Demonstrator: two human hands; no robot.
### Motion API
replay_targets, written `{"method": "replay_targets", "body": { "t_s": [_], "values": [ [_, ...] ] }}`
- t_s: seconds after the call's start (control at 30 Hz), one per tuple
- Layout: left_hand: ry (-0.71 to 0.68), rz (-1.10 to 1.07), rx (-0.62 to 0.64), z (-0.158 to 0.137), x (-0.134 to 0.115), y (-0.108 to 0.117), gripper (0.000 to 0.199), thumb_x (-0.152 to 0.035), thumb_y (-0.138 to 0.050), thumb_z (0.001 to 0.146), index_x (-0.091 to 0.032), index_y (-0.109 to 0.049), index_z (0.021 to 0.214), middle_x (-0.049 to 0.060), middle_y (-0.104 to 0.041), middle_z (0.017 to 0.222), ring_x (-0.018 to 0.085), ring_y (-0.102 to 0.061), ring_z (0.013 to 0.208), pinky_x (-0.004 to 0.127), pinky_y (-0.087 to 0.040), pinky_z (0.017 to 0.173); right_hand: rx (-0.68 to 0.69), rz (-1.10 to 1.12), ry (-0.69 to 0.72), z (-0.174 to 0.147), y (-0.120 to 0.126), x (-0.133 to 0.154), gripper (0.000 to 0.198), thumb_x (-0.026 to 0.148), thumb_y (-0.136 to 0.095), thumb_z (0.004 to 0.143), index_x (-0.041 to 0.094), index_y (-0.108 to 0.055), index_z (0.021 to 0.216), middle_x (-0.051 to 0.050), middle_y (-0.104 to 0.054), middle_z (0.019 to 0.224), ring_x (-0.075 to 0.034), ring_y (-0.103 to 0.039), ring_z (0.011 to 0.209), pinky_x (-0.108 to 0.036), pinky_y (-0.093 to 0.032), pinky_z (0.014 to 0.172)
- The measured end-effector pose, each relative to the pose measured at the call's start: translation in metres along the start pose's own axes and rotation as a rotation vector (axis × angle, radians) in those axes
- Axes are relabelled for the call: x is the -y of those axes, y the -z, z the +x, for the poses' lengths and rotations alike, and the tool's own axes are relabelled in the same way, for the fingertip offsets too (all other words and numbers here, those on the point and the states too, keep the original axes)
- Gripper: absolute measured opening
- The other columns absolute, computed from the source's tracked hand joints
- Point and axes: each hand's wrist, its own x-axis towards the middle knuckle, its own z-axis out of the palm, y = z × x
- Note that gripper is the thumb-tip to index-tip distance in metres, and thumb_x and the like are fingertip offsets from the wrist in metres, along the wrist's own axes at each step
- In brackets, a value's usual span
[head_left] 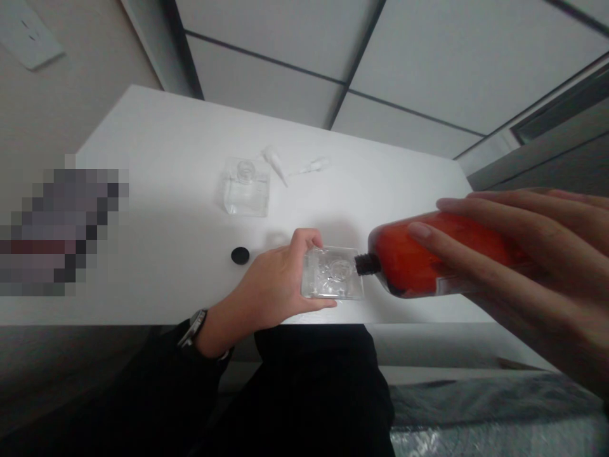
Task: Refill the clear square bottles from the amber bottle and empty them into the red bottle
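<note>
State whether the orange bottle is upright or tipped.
Tipped: the right hand holds the orange bottle sideways, neck toward the clear container.

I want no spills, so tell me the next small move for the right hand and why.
I'd probably ease the orange bottle slightly leftward with the right hand, toward what looks like the round opening of the clear container. The bottle is tipped sideways, its black neck appearing only at the container's right edge, while the left hand holds the container.

white table [162, 139] | dark-seamed pale panels [419, 70] behind | grey-beige wall [85, 95] left, white socket plate [29, 33] | dim light
</note>
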Motion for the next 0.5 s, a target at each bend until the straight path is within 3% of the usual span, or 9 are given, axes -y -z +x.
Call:
{"method": "replay_targets", "body": {
  "t_s": [0.23,0.5],
  "values": [
    [-0.002,-0.002,0.001,0.0004,-0.0014,0.0011,0.08,-0.053,-0.091,0.072,-0.026,-0.042,0.129,0.006,-0.071,0.111,0.03,-0.076,0.09,0.04,-0.057,0.079,0.021,-0.005,-0.009,0.0013,0.0013,-0.0015,0.077,0.018,-0.051,0.104,0.044,-0.023,0.171,-0.009,-0.055,0.163,-0.043,-0.06,0.142,-0.067,-0.056,0.107],
    [0.025,0.027,0.038,0.0005,-0.0022,0.0019,0.079,-0.054,-0.091,0.073,-0.025,-0.044,0.13,0.003,-0.069,0.097,0.032,-0.075,0.086,0.042,-0.057,0.079,0.013,-0.015,0.032,0.0064,0.0016,-0.0009,0.079,0.009,-0.052,0.102,0.037,-0.027,0.171,-0.013,-0.057,0.161,-0.045,-0.063,0.138,-0.067,-0.057,0.105]
  ]
}}
